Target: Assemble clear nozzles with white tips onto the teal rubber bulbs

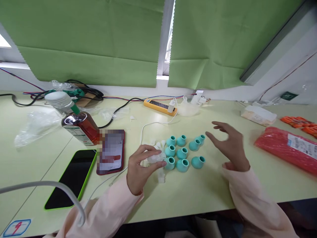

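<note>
Several teal funnel-shaped pieces (182,153) stand on the pale green table in loose rows, their round openings tilted up. My left hand (141,165) pinches a clear plastic piece (155,157) between thumb and fingers, just left of the teal pieces. Behind and below that hand lie more whitish, translucent pieces (161,175), partly hidden by the fingers. To the right of the teal pieces, my right hand (229,142) hovers with thumb and fingers apart and nothing between them. Its thumb tip is near the rear right teal piece (201,139).
At left are a green-edged phone (71,178), a red-cased phone (111,152) and a bottle of amber liquid (81,127). A yellow power strip (159,107) with a white cable lies behind. At right sit a red package (287,147), a tissue pack (259,115) and orange items (297,121).
</note>
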`<state>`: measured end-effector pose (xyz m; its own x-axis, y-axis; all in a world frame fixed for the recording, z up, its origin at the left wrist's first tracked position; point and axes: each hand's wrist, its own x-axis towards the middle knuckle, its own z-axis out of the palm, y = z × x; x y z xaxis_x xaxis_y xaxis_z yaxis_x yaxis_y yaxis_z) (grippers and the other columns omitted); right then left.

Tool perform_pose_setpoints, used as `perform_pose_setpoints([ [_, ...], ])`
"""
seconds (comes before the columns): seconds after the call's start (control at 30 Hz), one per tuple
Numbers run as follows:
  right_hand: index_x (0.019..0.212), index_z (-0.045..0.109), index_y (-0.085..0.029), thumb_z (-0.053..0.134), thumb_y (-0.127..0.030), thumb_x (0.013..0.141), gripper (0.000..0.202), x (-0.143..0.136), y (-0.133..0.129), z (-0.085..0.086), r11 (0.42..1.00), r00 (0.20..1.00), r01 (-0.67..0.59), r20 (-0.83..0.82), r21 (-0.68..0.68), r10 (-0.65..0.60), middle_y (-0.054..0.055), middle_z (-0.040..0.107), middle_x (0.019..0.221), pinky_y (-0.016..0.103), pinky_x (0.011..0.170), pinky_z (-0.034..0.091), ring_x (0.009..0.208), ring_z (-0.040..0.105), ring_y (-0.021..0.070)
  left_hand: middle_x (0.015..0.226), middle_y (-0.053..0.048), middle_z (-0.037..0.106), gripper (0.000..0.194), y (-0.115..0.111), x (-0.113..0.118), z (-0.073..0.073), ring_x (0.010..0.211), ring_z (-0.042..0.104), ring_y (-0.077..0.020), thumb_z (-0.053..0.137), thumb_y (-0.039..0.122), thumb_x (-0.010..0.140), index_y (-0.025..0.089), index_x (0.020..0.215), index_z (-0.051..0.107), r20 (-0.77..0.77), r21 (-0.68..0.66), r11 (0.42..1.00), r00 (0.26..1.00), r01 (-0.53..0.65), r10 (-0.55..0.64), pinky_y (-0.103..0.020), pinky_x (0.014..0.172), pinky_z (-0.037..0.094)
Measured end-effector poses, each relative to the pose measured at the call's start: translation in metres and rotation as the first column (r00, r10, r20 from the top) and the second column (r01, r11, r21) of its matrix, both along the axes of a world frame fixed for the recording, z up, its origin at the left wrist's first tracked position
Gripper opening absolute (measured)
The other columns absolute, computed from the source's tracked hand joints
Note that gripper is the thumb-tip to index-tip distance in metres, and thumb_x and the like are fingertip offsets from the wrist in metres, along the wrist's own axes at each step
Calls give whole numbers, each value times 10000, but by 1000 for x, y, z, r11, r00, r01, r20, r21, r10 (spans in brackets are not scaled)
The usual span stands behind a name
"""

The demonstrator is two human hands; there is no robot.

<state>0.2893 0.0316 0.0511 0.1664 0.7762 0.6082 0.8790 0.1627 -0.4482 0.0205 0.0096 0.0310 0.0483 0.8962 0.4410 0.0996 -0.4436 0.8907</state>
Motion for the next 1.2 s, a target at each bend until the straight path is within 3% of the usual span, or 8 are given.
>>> perform_pose_setpoints([
  [0.1,811,566,-206,635,-223,622,201,-51,-41,15,981,996,-39,-72,190,53,34,598,750,312,674,458,704,567,177,627,21,426,297,-3,3,4,597,434,-97,732,210,501,216,791,669,19,141,987,997,-72,70,-235,510,369],
  [0.17,932,543,-223,653,-217,608,342,-82,-57,12,935,919,-345,-172,83,354,18,605,708,299,629,480,628,565,160,580,37,396,308,-6,7,6,532,396,-75,721,203,522,222,824,662,6,165,986,1000,-13,12,-213,456,333],
  [0.23,1046,500,-237,646,-207,621,450,-103,-59,3,779,716,-626,-395,1,576,15,612,741,285,573,500,604,563,144,556,41,397,269,-8,10,8,497,387,-65,689,201,575,214,841,658,-39,148,986,997,74,-69,-203,434,324],
  [0.3,1010,532,-232,620,-202,654,369,-113,-53,-9,694,546,-720,-618,0,566,17,607,725,262,502,508,604,568,139,549,34,410,220,-9,12,8,498,401,-68,657,201,616,195,836,661,-90,124,983,988,134,-123,-203,438,343],
  [0.43,814,605,-178,598,-200,679,137,-113,-42,-25,691,397,-722,-830,-20,391,6,590,591,253,423,506,458,552,112,550,15,464,223,-6,10,6,506,447,-79,647,203,627,161,846,659,-140,83,982,978,169,-157,-215,463,396],
  [0.6,797,606,-199,648,-128,611,204,-109,-47,-31,771,462,-629,-748,102,476,18,624,660,274,451,529,520,582,138,643,-26,538,154,-4,4,4,583,508,-102,594,133,674,157,816,649,-160,244,955,978,171,-134,-225,500,432],
  [0.83,792,598,-212,648,-88,595,238,-112,-50,-34,807,540,-566,-664,169,518,21,637,677,281,447,534,510,592,149,636,-48,564,248,-4,2,-2,634,462,-134,587,-24,615,111,823,598,-374,631,757,921,169,106,-277,521,437],
  [1.2,910,556,-259,626,-27,591,400,-109,-50,-36,793,671,-559,-430,242,604,26,645,733,308,519,531,654,607,190,736,-57,560,282,0,3,-1,674,480,-129,569,-16,643,140,877,587,-208,461,872,975,164,-73,-286,551,449],
])
